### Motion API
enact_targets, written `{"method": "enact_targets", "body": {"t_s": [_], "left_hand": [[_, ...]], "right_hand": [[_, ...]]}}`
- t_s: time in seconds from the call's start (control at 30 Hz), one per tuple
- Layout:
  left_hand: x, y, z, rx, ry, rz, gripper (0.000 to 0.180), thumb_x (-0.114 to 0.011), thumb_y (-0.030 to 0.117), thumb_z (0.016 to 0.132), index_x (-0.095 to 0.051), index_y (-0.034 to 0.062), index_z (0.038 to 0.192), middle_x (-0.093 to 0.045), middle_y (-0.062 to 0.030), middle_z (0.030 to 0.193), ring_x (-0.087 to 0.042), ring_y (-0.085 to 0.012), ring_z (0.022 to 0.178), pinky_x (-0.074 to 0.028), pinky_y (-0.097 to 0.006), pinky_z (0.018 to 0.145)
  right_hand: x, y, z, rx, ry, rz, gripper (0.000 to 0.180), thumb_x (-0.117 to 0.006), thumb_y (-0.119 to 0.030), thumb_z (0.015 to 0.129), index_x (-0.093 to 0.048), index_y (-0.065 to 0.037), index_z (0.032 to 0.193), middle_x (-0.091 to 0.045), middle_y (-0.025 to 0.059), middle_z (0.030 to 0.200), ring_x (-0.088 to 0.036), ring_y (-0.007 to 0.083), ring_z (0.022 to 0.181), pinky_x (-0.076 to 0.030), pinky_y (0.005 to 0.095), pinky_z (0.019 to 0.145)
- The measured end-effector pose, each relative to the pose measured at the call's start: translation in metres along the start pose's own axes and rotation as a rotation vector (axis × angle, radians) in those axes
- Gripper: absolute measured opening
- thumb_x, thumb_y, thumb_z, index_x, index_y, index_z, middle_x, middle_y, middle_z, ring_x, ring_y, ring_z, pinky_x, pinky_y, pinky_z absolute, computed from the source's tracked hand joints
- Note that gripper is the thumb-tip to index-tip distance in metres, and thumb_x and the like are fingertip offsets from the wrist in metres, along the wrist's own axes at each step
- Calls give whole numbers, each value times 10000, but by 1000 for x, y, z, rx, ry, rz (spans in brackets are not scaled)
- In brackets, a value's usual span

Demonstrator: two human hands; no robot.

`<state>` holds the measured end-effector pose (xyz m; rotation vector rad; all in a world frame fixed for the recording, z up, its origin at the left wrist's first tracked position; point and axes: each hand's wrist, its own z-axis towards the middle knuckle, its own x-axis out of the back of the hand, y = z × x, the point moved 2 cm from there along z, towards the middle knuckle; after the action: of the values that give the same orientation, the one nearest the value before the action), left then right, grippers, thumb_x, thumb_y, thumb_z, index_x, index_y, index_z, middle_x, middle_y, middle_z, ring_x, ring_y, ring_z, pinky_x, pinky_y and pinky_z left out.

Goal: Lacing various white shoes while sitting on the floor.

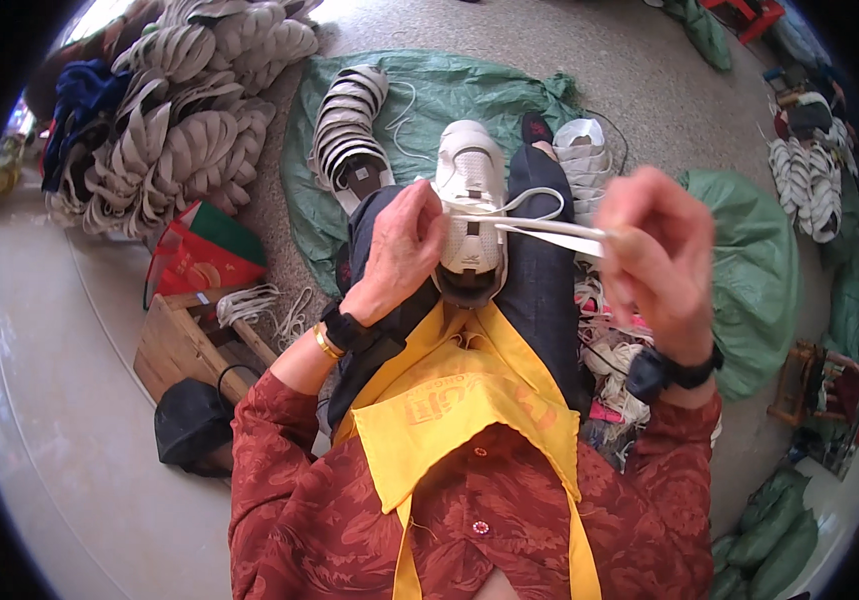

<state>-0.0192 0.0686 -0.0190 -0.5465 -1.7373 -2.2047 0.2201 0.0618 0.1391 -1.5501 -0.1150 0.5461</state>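
Observation:
A white sneaker (471, 165) rests between my knees, its toe pointing away from me. A white shoelace (539, 228) runs from its upper to the right, with a loop curling above the strands. My right hand (657, 262) is closed on the lace, holding it taut out to the right of the shoe. At the sneaker's left side, my left hand (404, 240) has its fingers pinched together by the lace; the fingertips are partly hidden.
A row of nested white shoe uppers (347, 125) lies on a green sheet (307, 225) ahead. More stacked uppers (194, 140) are heaped far left, near a wooden stool (179, 345) and a red-green bag (204, 258). A green sack (744, 285) and loose laces (621, 375) are at right.

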Motion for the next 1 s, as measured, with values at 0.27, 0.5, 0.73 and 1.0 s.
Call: {"method": "enact_targets", "body": {"t_s": [0.27,0.5,0.73,1.0], "left_hand": [[3,39,25,-121,-286,-271,127,-669,-6,922,-610,16,1032,-678,-61,961,-653,-137,806,-527,-277,693],[-3,29,20,-7,-465,-363,108,-651,15,962,-605,6,1059,-648,-33,936,-619,-80,789,-514,-250,701],[0,31,14,93,-297,-568,78,-642,44,988,-595,-14,1009,-646,-48,985,-612,-72,833,-535,-253,748],[4,35,-1,15,-253,-188,167,-709,40,928,-571,-5,1009,-681,-60,929,-646,-101,772,-528,-267,706]], "right_hand": [[-4,20,25,18,-117,204,111,-637,-94,1008,-618,11,981,-611,28,747,-564,62,543,-461,204,457],[-1,30,31,-19,-131,214,135,-636,-136,1023,-630,-7,988,-625,22,779,-568,57,560,-476,203,486],[16,36,20,10,-65,285,138,-623,-147,1031,-612,-15,994,-596,12,747,-575,57,598,-489,208,489],[1,21,18,41,-132,228,99,-628,-95,1019,-609,-3,989,-608,17,758,-581,56,597,-492,208,476]]}}
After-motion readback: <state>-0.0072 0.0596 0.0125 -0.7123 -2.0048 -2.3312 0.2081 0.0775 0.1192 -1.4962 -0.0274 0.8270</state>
